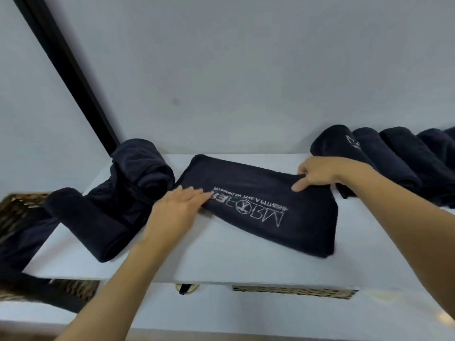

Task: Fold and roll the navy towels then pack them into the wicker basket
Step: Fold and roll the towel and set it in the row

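A navy towel [258,237], folded into a long strip with its white logo upside down, is lying mid-bench [221,264]. The left hand [177,210] is pressing flat on its left end, fingers straight; the right hand [317,174] is pinching its far right edge. Rolled towels [398,156] are lining the wall at right.

I log this as a towel station, probably gym or spa back-of-house. Evidence: plain white counter [221,262] against a bare pale wall [246,57]; rolled navy towels [398,156] lined up along it; white printed logo on the flat towel [258,193]; wicker basket [17,203] at the left end. Logo wording too blurred to confirm.
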`<action>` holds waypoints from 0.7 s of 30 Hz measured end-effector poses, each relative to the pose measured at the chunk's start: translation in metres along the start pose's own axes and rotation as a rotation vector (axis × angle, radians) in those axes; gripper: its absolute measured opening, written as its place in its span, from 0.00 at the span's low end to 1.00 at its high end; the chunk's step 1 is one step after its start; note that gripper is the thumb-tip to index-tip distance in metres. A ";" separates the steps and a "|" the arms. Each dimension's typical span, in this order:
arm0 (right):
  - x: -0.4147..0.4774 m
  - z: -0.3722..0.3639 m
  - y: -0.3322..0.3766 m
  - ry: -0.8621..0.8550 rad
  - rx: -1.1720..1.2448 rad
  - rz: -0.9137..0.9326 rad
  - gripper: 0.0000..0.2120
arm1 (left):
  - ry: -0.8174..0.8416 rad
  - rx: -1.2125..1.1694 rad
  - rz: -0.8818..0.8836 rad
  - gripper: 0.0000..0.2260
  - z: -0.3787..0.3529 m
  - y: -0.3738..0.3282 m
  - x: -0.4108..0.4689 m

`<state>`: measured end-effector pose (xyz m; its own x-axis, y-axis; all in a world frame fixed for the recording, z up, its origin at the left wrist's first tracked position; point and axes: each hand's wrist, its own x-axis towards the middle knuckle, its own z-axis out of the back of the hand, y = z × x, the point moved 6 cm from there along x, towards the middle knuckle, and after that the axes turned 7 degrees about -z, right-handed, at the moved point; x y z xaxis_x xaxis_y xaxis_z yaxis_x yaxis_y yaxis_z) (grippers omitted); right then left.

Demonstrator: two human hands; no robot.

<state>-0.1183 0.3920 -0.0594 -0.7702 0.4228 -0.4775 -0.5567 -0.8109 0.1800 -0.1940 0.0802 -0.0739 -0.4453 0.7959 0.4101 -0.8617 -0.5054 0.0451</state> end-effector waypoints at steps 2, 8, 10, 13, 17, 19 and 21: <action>-0.031 -0.018 -0.011 0.183 0.058 -0.068 0.18 | -0.015 -0.051 0.140 0.22 0.002 0.014 0.019; -0.093 -0.061 -0.004 0.076 0.383 -0.046 0.18 | -0.276 -0.650 0.703 0.21 -0.008 0.003 0.041; -0.103 -0.062 -0.008 -0.130 0.490 -0.040 0.13 | -0.292 -0.662 0.788 0.19 -0.012 0.006 0.033; -0.124 -0.074 -0.023 -0.128 0.700 -0.063 0.12 | -0.264 -0.598 0.817 0.13 -0.013 0.017 0.030; -0.155 -0.092 -0.034 0.113 0.788 -0.096 0.11 | -0.150 -0.676 0.762 0.17 -0.030 0.020 0.056; -0.165 -0.099 -0.031 0.170 0.786 -0.100 0.10 | -0.165 -0.797 0.769 0.20 -0.037 0.025 0.077; -0.172 -0.107 -0.023 0.210 0.798 -0.101 0.09 | -0.211 -0.821 0.712 0.19 -0.035 0.030 0.098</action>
<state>0.0604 0.2947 -0.0738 -0.6745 0.3300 -0.6604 -0.7344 -0.2088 0.6458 -0.2726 0.1549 -0.0643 -0.9202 0.2990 0.2525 -0.3590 -0.3884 -0.8487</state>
